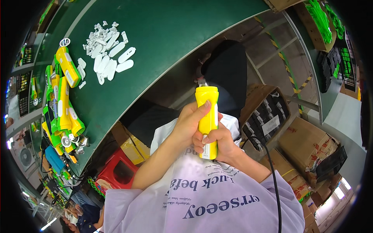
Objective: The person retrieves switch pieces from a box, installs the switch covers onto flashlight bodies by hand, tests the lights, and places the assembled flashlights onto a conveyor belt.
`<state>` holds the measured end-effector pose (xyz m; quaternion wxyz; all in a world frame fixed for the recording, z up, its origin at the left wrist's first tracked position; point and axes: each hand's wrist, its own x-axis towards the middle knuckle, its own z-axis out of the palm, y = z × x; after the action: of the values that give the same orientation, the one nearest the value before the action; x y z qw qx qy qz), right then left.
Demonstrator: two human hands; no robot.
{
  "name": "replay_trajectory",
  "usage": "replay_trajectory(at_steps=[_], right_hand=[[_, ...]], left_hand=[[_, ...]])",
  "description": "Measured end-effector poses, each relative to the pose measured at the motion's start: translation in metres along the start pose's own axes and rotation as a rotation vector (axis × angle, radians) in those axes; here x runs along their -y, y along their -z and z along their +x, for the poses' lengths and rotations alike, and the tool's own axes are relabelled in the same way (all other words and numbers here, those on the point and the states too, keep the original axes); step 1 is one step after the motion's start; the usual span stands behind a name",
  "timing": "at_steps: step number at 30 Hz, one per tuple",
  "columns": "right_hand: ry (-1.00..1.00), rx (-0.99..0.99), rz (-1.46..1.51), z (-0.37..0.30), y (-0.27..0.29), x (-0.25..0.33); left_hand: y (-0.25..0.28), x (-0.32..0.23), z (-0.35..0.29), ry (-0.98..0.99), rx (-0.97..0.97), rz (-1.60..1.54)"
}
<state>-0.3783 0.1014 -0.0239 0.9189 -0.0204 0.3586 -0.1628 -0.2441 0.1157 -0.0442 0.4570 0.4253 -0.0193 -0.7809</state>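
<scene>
Head view looks down on a yellow flashlight (207, 116) held upright in front of the person's chest, over a lilac printed shirt (210, 198). Its long axis runs nearly vertical in the picture, tilted only slightly; the end with a small metal piece points up and away from the body, and the other end sinks into the hands. The left hand (188, 124) wraps the body from the left, thumb laid up along the front face. The right hand (219, 143) clenches the lower part, fingers curled across a white label. Both hands grasp the flashlight, touching each other.

Left of them curves a green bench (163, 42). On it lies a loose heap of white parts (108, 52), and along its left edge a row of yellow and green flashlights (64, 97), well apart from the hands. A black cable (272, 171) passes the right forearm; where it ends cannot be made out. Right of the hands stand cardboard boxes (307, 147), one holding dark parts. A red stool (118, 171) shows under the bench.

The flashlight's lower end is hidden by the right hand's fingers, and the metal piece at the top is too small to tell what it is. The dark shape (229, 73) behind the flashlight is unclear.
</scene>
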Motion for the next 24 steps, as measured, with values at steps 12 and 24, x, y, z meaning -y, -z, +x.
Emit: replay_trajectory(at_steps=[12, 24], right_hand=[[0.048, 0.066, -0.108, -0.001, -0.003, -0.002], [0.045, 0.033, -0.088, 0.001, -0.01, -0.001]], left_hand=[[0.01, -0.003, -0.009, -0.007, 0.169, -0.109], [0.02, -0.001, -0.005, 0.006, 0.223, -0.279]])
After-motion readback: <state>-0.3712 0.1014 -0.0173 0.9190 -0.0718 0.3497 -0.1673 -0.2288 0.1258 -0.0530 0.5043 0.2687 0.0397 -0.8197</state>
